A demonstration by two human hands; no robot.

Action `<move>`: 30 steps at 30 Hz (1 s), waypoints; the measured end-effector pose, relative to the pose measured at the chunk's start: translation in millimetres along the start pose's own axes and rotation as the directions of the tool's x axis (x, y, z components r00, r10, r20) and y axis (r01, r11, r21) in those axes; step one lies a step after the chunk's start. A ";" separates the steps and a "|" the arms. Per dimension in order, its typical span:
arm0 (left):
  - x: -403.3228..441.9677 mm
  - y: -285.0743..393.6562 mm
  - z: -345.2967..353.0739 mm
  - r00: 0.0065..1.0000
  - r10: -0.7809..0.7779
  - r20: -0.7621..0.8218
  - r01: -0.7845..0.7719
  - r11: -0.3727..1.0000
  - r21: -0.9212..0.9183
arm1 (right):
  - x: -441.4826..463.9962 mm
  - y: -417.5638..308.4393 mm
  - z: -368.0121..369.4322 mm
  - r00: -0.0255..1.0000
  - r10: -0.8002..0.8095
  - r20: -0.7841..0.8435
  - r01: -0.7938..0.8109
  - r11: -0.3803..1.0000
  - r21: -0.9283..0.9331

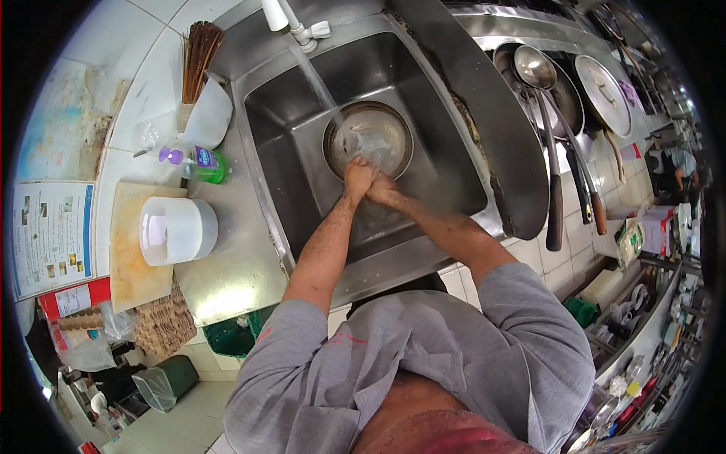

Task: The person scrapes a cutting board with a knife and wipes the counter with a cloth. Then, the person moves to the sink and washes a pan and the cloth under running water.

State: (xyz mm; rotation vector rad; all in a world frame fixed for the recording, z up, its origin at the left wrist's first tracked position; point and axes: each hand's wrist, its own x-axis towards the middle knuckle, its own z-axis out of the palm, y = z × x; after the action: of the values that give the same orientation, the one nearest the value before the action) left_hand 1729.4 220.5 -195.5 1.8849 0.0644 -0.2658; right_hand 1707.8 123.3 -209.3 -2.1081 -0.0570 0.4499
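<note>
A round metal pan [382, 129] with a dark rim lies in the steel sink [295, 163], wet inside. Water [316, 85] runs from the white tap [301, 32] down towards its far left side. My left hand [360, 175] and my right hand [384, 189] meet at the pan's near edge, pressed close to each other. Both look closed, with the fingers curled. Whatever lies between them is hidden, and whether they grip the pan I cannot tell.
Left of the sink stand a stick brush [200, 64], a green soap bottle [206, 165] and a white plastic tub [180, 231] by a cutting board [130, 250]. On the right are a ladle [535, 68], pans and a lid [603, 94]. A raised metal edge [503, 113] borders the sink.
</note>
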 end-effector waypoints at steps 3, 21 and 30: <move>-15.0 -8.7 6.8 0.997 -0.067 0.049 0.081 0.912 -0.403 | -27.8 -22.3 -39.3 0.977 0.156 0.144 -0.117 0.961 -0.250; -3.5 -132.1 -40.5 0.756 -0.535 0.377 0.285 0.787 0.547 | -248.0 -55.5 -113.2 0.811 -0.061 -0.581 0.000 0.995 -0.104; -13.1 -153.6 -79.9 0.637 -0.699 0.326 0.459 0.683 0.569 | -361.0 -20.5 -160.0 0.780 -0.332 -0.529 0.519 -0.129 0.845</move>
State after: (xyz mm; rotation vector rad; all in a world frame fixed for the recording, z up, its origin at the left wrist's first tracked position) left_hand 1701.7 347.0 -311.3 2.1153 0.2889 -1.3670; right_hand 1428.5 -71.7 -8.5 -0.5078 -0.2790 -0.1543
